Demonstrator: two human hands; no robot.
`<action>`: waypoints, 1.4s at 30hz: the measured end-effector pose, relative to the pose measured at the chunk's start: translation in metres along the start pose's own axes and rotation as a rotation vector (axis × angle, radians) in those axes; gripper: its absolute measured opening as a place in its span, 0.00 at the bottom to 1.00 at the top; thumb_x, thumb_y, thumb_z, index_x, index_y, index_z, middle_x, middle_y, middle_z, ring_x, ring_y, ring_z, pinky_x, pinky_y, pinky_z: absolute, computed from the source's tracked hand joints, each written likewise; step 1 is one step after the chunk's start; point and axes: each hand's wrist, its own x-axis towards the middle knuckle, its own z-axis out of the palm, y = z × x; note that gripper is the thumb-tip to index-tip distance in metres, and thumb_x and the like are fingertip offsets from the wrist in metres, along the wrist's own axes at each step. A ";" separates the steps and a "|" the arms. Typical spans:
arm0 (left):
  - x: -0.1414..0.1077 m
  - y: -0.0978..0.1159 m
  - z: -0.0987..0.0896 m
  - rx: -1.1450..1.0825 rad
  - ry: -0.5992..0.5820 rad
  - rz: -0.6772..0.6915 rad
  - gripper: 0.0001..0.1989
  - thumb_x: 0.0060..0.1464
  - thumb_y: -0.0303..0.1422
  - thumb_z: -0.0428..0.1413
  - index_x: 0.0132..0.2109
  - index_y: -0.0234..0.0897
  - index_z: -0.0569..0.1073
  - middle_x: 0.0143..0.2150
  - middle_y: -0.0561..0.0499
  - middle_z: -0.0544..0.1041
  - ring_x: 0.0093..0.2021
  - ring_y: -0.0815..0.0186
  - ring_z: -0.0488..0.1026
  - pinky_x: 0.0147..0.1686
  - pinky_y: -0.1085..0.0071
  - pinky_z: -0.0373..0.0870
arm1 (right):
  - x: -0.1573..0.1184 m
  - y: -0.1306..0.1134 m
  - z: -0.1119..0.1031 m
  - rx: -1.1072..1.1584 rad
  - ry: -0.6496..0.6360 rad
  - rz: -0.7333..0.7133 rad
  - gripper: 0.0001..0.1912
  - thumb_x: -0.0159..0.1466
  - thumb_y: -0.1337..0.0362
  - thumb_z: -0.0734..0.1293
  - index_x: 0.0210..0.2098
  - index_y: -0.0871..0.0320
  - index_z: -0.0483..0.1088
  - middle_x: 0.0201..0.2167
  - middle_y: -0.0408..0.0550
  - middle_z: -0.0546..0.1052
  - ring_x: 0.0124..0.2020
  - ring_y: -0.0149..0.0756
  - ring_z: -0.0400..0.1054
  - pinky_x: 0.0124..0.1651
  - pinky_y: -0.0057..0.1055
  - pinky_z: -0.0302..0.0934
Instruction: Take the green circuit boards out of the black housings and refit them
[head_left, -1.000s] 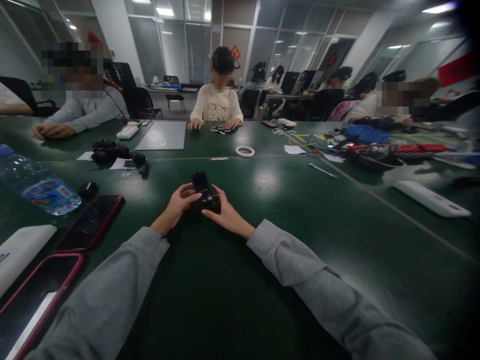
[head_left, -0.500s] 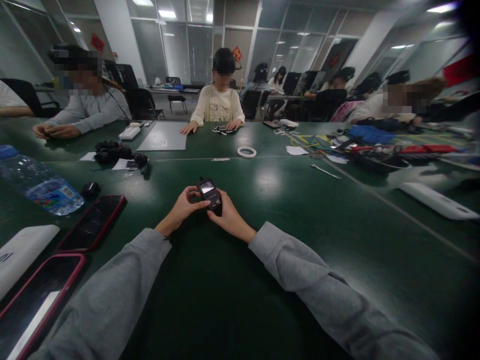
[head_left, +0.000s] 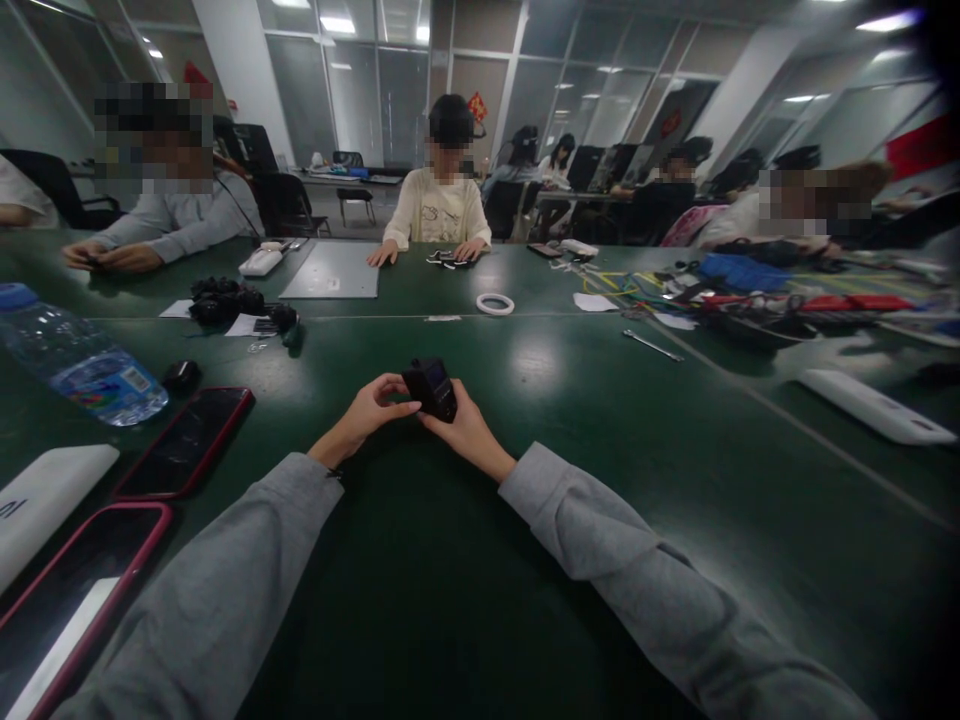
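A small black device point(head_left: 432, 388) with a dark screen is held above the green table point(head_left: 570, 440), turned so that one side face shows. My left hand point(head_left: 369, 412) grips its left edge, thumb in front and fingers behind. Around its right side and lower corner, my right hand point(head_left: 466, 428) is closed. The fingers behind the device are partly hidden. Farther off on the table lies a white ring point(head_left: 495, 303), and to the right of it a metal wrench point(head_left: 651, 345).
At left are a water bottle point(head_left: 90, 360), two red-edged phones point(head_left: 187, 440) and a white power bank point(head_left: 52, 500). A person point(head_left: 442, 205) sits opposite, hands on the table. Cables and a blue tray point(head_left: 750, 268) lie at the back right, another white bank point(head_left: 874, 402) nearer.
Between my hands, the black device has turned, so its lit screen now looks dark and a side face shows. It sits slightly farther right. My forearms have barely moved.
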 end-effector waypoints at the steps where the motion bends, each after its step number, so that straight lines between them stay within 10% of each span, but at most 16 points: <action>1: 0.000 0.000 0.000 -0.007 0.005 -0.001 0.21 0.41 0.33 0.66 0.45 0.36 0.72 0.46 0.46 0.74 0.49 0.61 0.70 0.50 0.62 0.64 | 0.001 0.000 0.000 0.033 0.003 0.009 0.21 0.57 0.60 0.70 0.46 0.58 0.61 0.40 0.49 0.70 0.41 0.41 0.67 0.43 0.38 0.63; 12: 0.002 -0.006 0.000 -0.014 0.027 -0.018 0.24 0.41 0.35 0.66 0.46 0.37 0.67 0.48 0.48 0.71 0.32 0.73 0.69 0.36 0.70 0.67 | 0.003 -0.002 -0.001 0.294 -0.061 0.183 0.29 0.54 0.57 0.74 0.49 0.58 0.59 0.45 0.52 0.72 0.47 0.42 0.68 0.52 0.42 0.63; 30: 0.006 -0.005 -0.004 -0.215 0.122 -0.124 0.23 0.52 0.41 0.59 0.54 0.39 0.70 0.52 0.42 0.74 0.46 0.63 0.73 0.47 0.65 0.67 | 0.011 -0.006 -0.014 0.628 -0.003 0.350 0.26 0.58 0.53 0.70 0.49 0.59 0.61 0.43 0.54 0.75 0.43 0.41 0.72 0.51 0.41 0.65; 42: 0.009 -0.014 0.035 -0.540 0.037 -0.182 0.33 0.53 0.59 0.46 0.51 0.37 0.71 0.51 0.43 0.75 0.55 0.56 0.69 0.53 0.61 0.66 | -0.006 -0.014 0.008 -0.053 0.115 0.023 0.31 0.59 0.56 0.69 0.58 0.56 0.56 0.47 0.53 0.72 0.45 0.45 0.69 0.49 0.44 0.64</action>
